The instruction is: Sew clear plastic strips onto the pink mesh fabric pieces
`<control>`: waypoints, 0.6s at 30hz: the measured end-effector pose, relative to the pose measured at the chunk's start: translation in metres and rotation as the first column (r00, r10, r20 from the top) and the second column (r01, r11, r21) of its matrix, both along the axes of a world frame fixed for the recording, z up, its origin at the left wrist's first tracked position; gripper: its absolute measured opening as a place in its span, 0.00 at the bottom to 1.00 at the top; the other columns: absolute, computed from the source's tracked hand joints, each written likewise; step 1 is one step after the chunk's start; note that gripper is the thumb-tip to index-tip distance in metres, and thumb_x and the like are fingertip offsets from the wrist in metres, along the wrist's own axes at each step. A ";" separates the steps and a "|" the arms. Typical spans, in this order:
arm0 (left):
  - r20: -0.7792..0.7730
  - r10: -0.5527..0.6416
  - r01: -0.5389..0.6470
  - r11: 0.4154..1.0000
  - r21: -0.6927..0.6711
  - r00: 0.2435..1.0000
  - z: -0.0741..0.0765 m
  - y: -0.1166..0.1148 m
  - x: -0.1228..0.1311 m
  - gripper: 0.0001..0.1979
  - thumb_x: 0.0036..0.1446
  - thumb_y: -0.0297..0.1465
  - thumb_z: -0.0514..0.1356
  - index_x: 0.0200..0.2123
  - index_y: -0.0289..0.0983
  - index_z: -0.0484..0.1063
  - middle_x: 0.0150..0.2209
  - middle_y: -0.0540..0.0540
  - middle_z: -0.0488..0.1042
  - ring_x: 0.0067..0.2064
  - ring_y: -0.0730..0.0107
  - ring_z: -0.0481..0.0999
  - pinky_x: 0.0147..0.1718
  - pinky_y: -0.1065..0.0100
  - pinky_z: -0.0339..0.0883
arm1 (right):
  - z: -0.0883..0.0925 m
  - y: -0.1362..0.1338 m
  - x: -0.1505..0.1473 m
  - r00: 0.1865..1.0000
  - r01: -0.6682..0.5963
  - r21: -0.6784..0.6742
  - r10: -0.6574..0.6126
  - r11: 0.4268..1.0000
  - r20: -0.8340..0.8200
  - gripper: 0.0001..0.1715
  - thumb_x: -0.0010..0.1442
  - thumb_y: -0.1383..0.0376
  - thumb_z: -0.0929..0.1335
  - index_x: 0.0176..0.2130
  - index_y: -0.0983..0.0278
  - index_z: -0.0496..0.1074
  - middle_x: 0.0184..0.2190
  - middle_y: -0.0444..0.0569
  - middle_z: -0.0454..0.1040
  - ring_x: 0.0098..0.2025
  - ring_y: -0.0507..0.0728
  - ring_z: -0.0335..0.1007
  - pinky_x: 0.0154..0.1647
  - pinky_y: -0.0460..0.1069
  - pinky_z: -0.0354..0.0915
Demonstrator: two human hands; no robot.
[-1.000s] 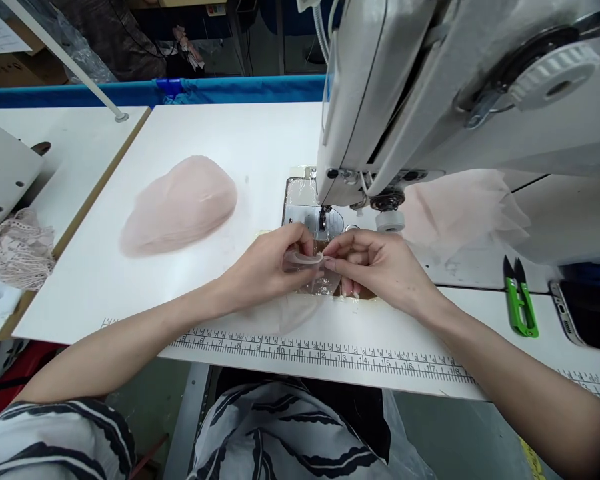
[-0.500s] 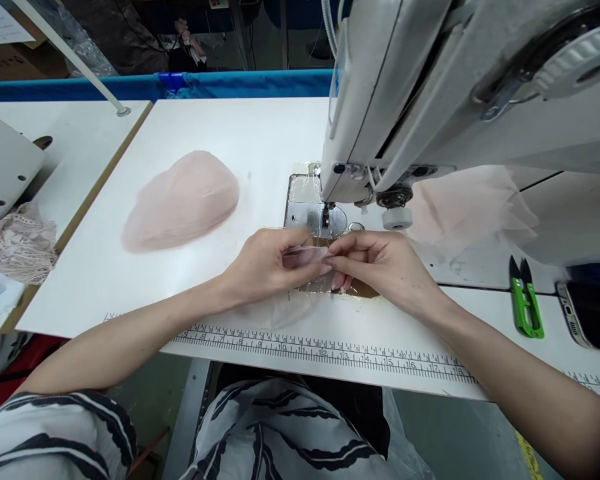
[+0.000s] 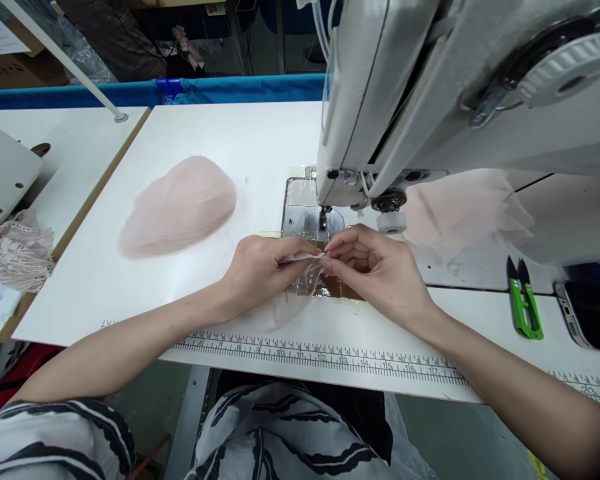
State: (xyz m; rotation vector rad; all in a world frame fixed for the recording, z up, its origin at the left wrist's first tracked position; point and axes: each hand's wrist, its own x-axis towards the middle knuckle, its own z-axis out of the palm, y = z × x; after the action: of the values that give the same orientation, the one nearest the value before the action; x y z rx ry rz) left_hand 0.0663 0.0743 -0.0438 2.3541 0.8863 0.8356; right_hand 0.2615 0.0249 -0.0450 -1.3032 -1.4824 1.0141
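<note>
Pink pieces (image 3: 180, 207) lie left of the machine (image 3: 375, 107). Before it, left hand (image 3: 257, 270) and right hand (image 3: 380, 270) both pinch sheer cloth (image 3: 293, 305).

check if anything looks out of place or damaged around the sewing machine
Nothing looks spilled. The crinkled, shiny tape near the metal plate looks makeshift. The green thread snips lie with blades apart beside the phone, only slightly untidy.
</note>
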 end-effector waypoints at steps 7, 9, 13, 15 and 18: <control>0.025 0.000 -0.003 0.994 0.108 1.000 -0.004 0.001 -0.001 0.05 0.63 0.30 0.62 0.38 0.37 0.78 0.29 0.51 0.82 0.23 0.80 0.76 0.21 0.78 0.66 | -0.003 -0.002 0.000 0.995 -0.049 0.165 0.033 0.985 0.096 0.07 0.58 0.71 0.71 0.39 0.60 0.74 0.31 0.41 0.79 0.31 0.50 0.76 0.31 0.44 0.75; 0.019 0.004 -0.006 0.991 0.135 1.000 -0.006 0.001 -0.002 0.06 0.63 0.30 0.61 0.39 0.37 0.78 0.29 0.51 0.82 0.23 0.80 0.76 0.21 0.77 0.67 | -0.004 -0.002 0.001 0.993 -0.064 0.188 0.043 0.980 0.114 0.07 0.59 0.71 0.71 0.38 0.61 0.74 0.32 0.42 0.79 0.32 0.50 0.77 0.33 0.44 0.75; 0.020 0.003 -0.007 0.979 0.202 1.000 -0.009 0.002 -0.003 0.05 0.64 0.30 0.61 0.38 0.37 0.77 0.28 0.51 0.82 0.24 0.79 0.77 0.21 0.77 0.68 | -0.005 -0.001 0.001 0.991 -0.074 0.208 0.048 0.975 0.128 0.08 0.58 0.72 0.70 0.39 0.61 0.74 0.32 0.42 0.79 0.33 0.50 0.78 0.34 0.43 0.76; 0.022 -0.004 -0.002 0.967 0.257 1.000 -0.011 0.003 -0.003 0.05 0.64 0.30 0.61 0.38 0.37 0.77 0.28 0.51 0.82 0.25 0.78 0.78 0.22 0.76 0.69 | -0.006 -0.001 0.001 0.991 -0.068 0.217 0.041 0.974 0.125 0.09 0.59 0.73 0.70 0.40 0.61 0.74 0.32 0.42 0.79 0.33 0.49 0.77 0.33 0.42 0.76; 0.029 -0.016 0.005 0.940 0.340 0.999 -0.012 0.004 -0.003 0.04 0.64 0.30 0.61 0.37 0.37 0.76 0.30 0.50 0.82 0.27 0.76 0.79 0.24 0.75 0.71 | -0.005 -0.001 0.000 0.991 -0.071 0.223 0.045 0.972 0.122 0.09 0.58 0.73 0.70 0.40 0.62 0.74 0.31 0.41 0.79 0.31 0.48 0.77 0.32 0.42 0.75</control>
State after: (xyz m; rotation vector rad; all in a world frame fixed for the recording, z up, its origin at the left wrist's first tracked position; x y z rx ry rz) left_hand 0.0629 0.0781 -0.0558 2.6273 0.7643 1.0938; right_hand 0.2618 0.0236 -0.0505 -1.1765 -1.6808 0.7888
